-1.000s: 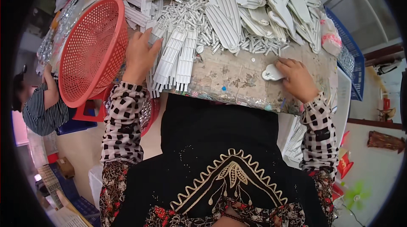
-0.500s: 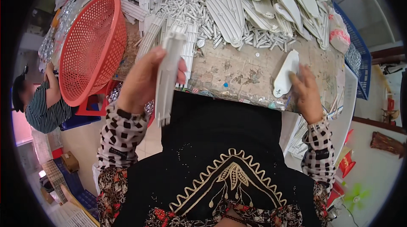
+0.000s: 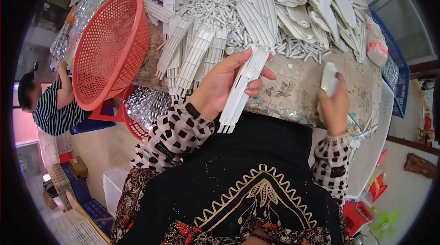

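My left hand [image 3: 223, 81] is closed round a long white plastic strip [image 3: 245, 84], ribbed and slotted, held at a slant over the table's near edge. My right hand [image 3: 335, 107] grips a smaller flat white plastic piece [image 3: 328, 79] between thumb and fingers, just above the table at the right. Past my left hand lies a heap of ribbed white strips [image 3: 197, 57]. Behind it are many small white pegs [image 3: 224, 13]. Large curved white panels [image 3: 256, 11] are piled on the far side, their lower ends close to the strip's top.
A red perforated basket [image 3: 110, 52] stands tilted at the left, above a red basket of shiny silver pieces [image 3: 146, 103]. A blue crate [image 3: 394, 62] and a white bin [image 3: 382, 126] are at the right. Another person [image 3: 52, 103] works at the far left.
My left hand has moved right with the strip, toward the middle. The smaller piece, which lay on the table under my right fingers, is now gripped and raised upright.
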`<state>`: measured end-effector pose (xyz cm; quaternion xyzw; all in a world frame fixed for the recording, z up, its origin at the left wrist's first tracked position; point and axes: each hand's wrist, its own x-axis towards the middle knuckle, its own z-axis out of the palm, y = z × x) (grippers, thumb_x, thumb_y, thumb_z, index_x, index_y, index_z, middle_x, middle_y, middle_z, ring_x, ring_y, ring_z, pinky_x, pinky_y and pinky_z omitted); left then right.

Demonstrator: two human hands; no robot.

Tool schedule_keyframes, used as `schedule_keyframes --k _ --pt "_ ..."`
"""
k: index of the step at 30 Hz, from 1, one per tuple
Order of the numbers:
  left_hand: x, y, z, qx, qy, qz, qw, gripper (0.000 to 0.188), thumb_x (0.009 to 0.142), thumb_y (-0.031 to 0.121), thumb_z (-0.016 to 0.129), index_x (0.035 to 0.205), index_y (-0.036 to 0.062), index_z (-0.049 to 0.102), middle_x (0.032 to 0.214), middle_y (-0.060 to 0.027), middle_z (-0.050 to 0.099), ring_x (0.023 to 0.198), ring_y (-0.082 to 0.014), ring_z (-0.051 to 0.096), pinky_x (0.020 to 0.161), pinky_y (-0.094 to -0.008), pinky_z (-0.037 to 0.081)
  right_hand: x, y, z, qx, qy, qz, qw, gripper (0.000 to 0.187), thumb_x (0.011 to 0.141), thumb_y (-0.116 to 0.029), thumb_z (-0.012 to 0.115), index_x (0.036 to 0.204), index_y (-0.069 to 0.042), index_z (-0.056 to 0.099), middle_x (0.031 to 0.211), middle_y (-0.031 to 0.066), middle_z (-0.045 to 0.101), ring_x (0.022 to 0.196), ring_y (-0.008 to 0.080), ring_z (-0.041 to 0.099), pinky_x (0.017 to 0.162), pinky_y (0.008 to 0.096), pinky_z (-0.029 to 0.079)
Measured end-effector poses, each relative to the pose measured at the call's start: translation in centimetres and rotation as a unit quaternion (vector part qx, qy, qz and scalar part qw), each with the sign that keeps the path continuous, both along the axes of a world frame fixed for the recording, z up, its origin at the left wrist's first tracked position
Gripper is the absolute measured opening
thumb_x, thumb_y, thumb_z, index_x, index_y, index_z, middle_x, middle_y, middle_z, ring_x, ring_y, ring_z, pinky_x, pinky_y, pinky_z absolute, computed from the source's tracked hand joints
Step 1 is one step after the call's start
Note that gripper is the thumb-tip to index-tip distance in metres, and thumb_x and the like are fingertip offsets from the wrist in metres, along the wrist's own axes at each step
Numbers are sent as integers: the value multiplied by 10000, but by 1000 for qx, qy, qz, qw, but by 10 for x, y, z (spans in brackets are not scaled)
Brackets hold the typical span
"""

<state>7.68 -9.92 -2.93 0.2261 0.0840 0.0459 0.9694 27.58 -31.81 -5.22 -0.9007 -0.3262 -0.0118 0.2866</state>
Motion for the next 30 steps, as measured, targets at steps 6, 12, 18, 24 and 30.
schedule_keyframes --k 6,12,18,24,30 --pt "5 -8 -2 -11 23 48 999 464 1009 376 442 1257 -11 501 961 -151 640 671 -135 533 584 -255 452 -27 -6 -2 15 36 63 997 665 779 -173 656 1350 69 416 1222 229 553 1113 351 553 934 401 435" --pt "13 -13 -10 0 -45 13 999 423 994 337 501 1267 15 505 943 -116 640 707 -143 584 631 -269 490 -74 0 30 209 302 171 914 672 901 -203 582 1461 16 282 1077 55 521 840 98 478 740 232 433" --pt "11 -36 9 110 -76 86 987 447 941 212 615 1327 40 470 1166 -69 589 1069 -135 543 895 -280 457 -90 23 42 177 257 318 895 632 930 -177 463 1477 34 230 1269 136 464 935 151 504 844 275 431" --pt "8 -42 16 230 -60 98 966 558 923 187 631 1400 23 392 1304 -159 555 1214 -242 535 1077 -380 372 -91 25 32 221 114 350 903 583 903 -132 581 1406 39 340 996 171 456 818 292 472 722 353 430" --pt "-1 -47 22 264 -30 94 960 615 915 144 637 1436 -6 347 1331 -149 540 1228 -218 522 1077 -372 366 -98 23 37 174 49 324 929 673 879 -126 616 1465 -18 305 1002 171 463 800 304 527 668 361 460"
